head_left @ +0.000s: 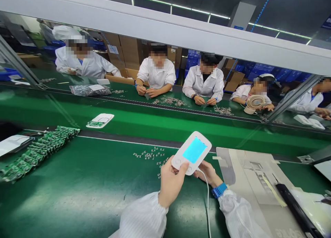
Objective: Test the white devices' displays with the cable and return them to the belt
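Note:
My left hand [172, 181] grips a white handheld device [178, 155] by its lower left part, with the thumb on the front near the buttons. Bright plain cyan fills its screen [195, 149], and the device is tilted. From its bottom edge a white cable [207, 200] runs down toward me. My right hand [208, 172] is curled at the lower right corner of the device, its fingers partly hidden behind it, and a blue wrist strap [219, 190] circles that wrist. Small metal parts [148, 155] lie scattered on the green work surface [85, 186] beyond my left hand.
Green circuit boards [42, 150] stand in a row at left. A white casing with a board [100, 120] lies on the green belt [144, 122]. At right are a taped sheet [248, 179] and a black electric screwdriver [294, 207]. Several co-workers sit opposite.

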Motion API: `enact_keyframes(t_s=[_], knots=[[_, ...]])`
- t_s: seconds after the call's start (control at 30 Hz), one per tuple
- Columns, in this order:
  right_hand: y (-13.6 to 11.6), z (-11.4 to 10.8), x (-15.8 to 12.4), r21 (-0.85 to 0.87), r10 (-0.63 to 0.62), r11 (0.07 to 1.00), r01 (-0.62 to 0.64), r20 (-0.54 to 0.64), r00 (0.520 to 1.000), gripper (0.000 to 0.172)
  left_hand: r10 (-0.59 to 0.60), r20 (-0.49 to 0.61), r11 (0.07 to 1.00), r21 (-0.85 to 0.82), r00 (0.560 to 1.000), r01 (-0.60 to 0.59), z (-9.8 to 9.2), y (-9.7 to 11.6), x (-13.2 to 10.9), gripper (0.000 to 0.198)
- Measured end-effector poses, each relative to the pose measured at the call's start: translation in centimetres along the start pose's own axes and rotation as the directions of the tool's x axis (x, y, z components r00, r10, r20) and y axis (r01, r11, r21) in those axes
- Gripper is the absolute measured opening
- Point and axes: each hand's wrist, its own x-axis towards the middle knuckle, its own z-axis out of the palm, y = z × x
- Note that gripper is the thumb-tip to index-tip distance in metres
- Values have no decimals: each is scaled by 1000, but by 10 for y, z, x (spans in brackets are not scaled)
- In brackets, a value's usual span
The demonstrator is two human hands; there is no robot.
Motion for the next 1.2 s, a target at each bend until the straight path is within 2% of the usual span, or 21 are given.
enact_keyframes(t_s=[0.13,0.3,0.43,0.6,0.7,0.83,0.93,1.0,1.07,1.13,1.2], knots=[[0,4,-1,-59,54,997,-46,137,989,22,-161,-7,987,-22,987,161,2,-31,29,27],[-1,7,0,-81,75,995,-61,192,978,19,-165,-100,986,-39,981,162,-6,-25,63,31],[-3,9,2,-55,81,996,-71,206,975,28,-219,25,975,37,975,218,-1,-20,75,20],[-5,9,3,-27,68,998,-63,248,966,24,-340,131,931,185,931,314,16,-28,88,6],[-8,5,3,17,40,999,-46,266,963,24,-377,172,904,281,910,321,31,-28,102,12],[-10,-3,1,52,20,998,-36,287,958,28,-365,242,894,362,899,266,59,-24,122,19],[-3,-4,-1,-26,147,989,-148,389,910,24,-269,199,900,400,942,173,70,-16,149,20],[5,-2,-1,-108,268,963,-247,469,841,21,-160,124,890,448,979,89,67,-10,171,25],[13,2,1,-160,340,940,-302,520,783,21,-58,80,844,537,995,6,58,-9,190,28],[17,4,4,-170,353,935,-312,536,767,24,12,103,765,640,995,-76,49,-14,200,28],[18,5,6,-162,343,939,-304,535,773,26,39,193,673,720,980,-169,45,-26,200,27]])
